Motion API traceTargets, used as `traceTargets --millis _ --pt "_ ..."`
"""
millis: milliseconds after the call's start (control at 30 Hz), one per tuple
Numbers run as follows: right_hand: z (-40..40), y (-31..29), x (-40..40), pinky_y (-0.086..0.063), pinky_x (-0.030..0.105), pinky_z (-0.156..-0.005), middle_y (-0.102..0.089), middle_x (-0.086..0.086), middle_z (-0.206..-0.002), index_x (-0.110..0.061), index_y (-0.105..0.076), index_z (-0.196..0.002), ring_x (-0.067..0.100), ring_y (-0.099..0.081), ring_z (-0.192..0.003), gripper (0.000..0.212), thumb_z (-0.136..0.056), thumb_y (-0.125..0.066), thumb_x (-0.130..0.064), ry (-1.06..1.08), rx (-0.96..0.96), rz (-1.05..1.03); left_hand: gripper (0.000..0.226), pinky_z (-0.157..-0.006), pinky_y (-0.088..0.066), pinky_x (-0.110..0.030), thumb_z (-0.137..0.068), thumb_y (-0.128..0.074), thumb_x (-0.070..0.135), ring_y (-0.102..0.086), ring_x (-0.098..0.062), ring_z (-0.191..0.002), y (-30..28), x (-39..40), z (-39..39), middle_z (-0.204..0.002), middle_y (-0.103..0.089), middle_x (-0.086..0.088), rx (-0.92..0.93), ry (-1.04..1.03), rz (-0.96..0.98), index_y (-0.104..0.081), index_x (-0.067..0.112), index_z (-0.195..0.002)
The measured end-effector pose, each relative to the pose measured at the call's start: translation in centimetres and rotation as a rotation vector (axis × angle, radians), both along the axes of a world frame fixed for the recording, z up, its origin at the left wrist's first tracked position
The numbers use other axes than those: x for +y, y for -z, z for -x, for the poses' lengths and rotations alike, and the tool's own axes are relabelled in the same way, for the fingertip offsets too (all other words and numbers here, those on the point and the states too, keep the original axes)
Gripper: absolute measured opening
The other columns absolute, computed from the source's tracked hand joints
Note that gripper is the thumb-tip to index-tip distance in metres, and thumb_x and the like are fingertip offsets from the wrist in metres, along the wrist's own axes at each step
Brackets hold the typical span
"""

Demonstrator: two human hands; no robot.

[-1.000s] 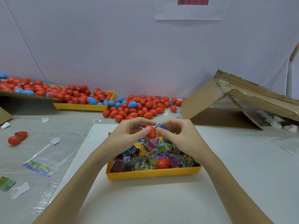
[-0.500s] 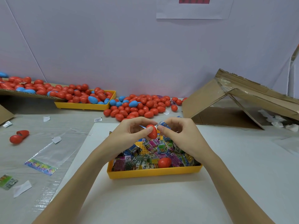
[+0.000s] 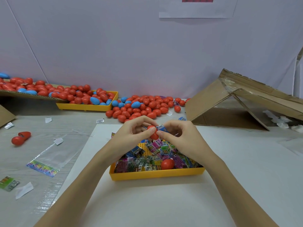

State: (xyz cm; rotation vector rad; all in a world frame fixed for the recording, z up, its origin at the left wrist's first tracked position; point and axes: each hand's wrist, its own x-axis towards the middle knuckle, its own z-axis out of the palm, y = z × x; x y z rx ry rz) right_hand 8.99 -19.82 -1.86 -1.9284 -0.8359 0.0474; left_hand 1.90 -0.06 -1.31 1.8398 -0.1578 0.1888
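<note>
Table [image 3: 41,128]: a pale wood-grain surface is seen across the lower frame.
White sheet [image 3: 147,202]: it is laid on the table at lower centre, under the near tray.
Cardboard box [image 3: 211,102]: it is tipped on its side at the right of the frame, with its flaps open.
Egg pile [image 3: 147,105]: red and blue plastic eggs are heaped at centre, against the wall.
Far tray [image 3: 85,107]: a yellow tray filled with eggs is seen left of centre, just beside the pile.
Near tray [image 3: 155,175]: a yellow tray is set at centre on the sheet, filled with coloured packets [image 3: 152,154].
Left hand [image 3: 131,138]: its fingers and thumb are curled round the red egg shell, above the near tray.
Right hand [image 3: 182,138]: the blue packet is pinched between thumb and fingers.
Clear bag [image 3: 49,158]: it is laid flat at lower left.
Split egg [image 3: 20,138]: two red halves are seen at the left edge.
Whole egg [image 3: 167,163]: a red egg is lying on the packets.
Red egg shell [image 3: 153,134]: it is held at centre frame, between both hands.
Blue packet [image 3: 161,128]: it is touching the shell's upper right side.
</note>
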Motion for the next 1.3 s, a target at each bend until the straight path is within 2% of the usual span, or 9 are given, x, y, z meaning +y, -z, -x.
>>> traceTargets --millis 167,233,300,467,633,767,967,1167,1300 --pt "0.15 -0.26 -0.11 -0.057 0.021 -0.075 -0.076 -0.01 -0.085 -0.024 -0.078 -0.108 0.006 -0.072 -0.083 0.02 -0.097 -0.068 -0.038 0.003 0.018 -0.019 0.013 -0.086 -0.061 -0.031 -0.1 -0.066 0.02 -0.075 -0.023 -0.095 0.0 -0.13 -0.06 -0.104 -0.073 -0.008 -0.012 -0.033 0.025 -0.07 0.014 -0.111" --pt "0.17 -0.49 -0.14 -0.062 0.032 -0.078 -0.077 -0.006 -0.087 -0.025 -0.073 -0.112 0.009 -0.074 -0.082 0.019 -0.098 -0.067 -0.037 0.036 0.037 -0.056 0.014 -0.081 -0.061 -0.027 -0.099 -0.066 0.022 -0.075 -0.02 -0.093 -0.06 -0.16 -0.07 -0.1 -0.074 -0.005 -0.009 -0.055 0.048 -0.069 0.014 -0.111" --pt "0.21 -0.67 -0.18 -0.064 0.037 -0.076 -0.076 -0.005 -0.089 -0.026 -0.066 -0.112 0.011 -0.075 -0.081 0.017 -0.097 -0.07 -0.033 0.061 0.051 -0.103 0.015 -0.076 -0.058 -0.02 -0.099 -0.066 0.023 -0.075 -0.016 -0.089 -0.09 -0.17 -0.06 -0.096 -0.075 0.0 0.0 -0.085 0.062 -0.069 0.015 -0.11" --pt "0.24 -0.55 -0.2 -0.064 0.034 -0.075 -0.075 -0.009 -0.088 -0.027 -0.067 -0.098 0.008 -0.074 -0.084 0.011 -0.095 -0.072 -0.036 0.063 0.026 -0.063 0.016 -0.078 -0.058 -0.02 -0.098 -0.067 0.026 -0.075 -0.015 -0.084 0.11 -0.1 -0.19 -0.095 -0.076 0.002 0.019 -0.13 0.054 -0.071 0.016 -0.11" --pt "0.34 -0.4 -0.02 -0.06 0.025 -0.076 -0.075 -0.01 -0.09 -0.024 -0.074 -0.1 0.007 -0.072 -0.087 0.009 -0.097 -0.071 -0.031 0.053 0.037 -0.051 0.019 -0.081 -0.059 -0.021 -0.097 -0.067 0.029 -0.076 -0.016 -0.084 0.15 -0.08 -0.22 -0.094 -0.078 0.002 0.021 -0.113 0.049 -0.072 0.016 -0.11" --pt "0.43 -0.59 -0.04 -0.061 0.025 -0.072 -0.077 -0.003 -0.092 -0.015 -0.077 -0.103 0.011 -0.075 -0.087 0.015 -0.101 -0.066 -0.026 0.046 0.197 -0.126 0.023 -0.079 -0.057 -0.018 -0.095 -0.067 0.033 -0.074 -0.013 -0.083 0.11 -0.07 -0.14 -0.094 -0.077 0.001 0.023 -0.084 0.091 -0.074 0.017 -0.11" --pt "0.47 -0.74 -0.22 -0.063 0.033 -0.082 -0.079 0.003 -0.1 -0.012 -0.076 -0.107 0.016 -0.077 -0.092 0.018 -0.101 -0.065 -0.025 0.014 0.345 -0.17 0.026 -0.08 -0.056 -0.017 -0.093 -0.067 0.037 -0.072 -0.011 -0.085 0.03 0.01 -0.19 -0.097 -0.076 0.001 0.037 -0.063 0.134 -0.074 0.019 -0.111" --pt "0.42 -0.67 -0.25 -0.061 0.023 -0.074 -0.079 -0.002 -0.093 -0.016 -0.077 -0.103 0.011 -0.076 -0.088 0.015 -0.099 -0.068 -0.026 0.03 0.252 -0.135 0.026 -0.079 -0.056 -0.017 -0.09 -0.069 0.04 -0.073 -0.012 -0.084 -0.03 0.07 -0.2 -0.095 -0.076 0.002 0.031 -0.059 0.151 -0.074 0.021 -0.108" --pt "0.38 -0.7 -0.22 -0.061 0.024 -0.074 -0.077 -0.006 -0.089 -0.019 -0.078 -0.099 0.008 -0.074 -0.084 0.011 -0.099 -0.069 -0.025 0.041 0.176 -0.103 0.025 -0.082 -0.057 -0.023 -0.092 -0.07 0.038 -0.074 -0.016 -0.089 0.03 0.17 -0.17 -0.098 -0.075 0.0 0.027 -0.036 0.156 -0.072 0.02 -0.109"
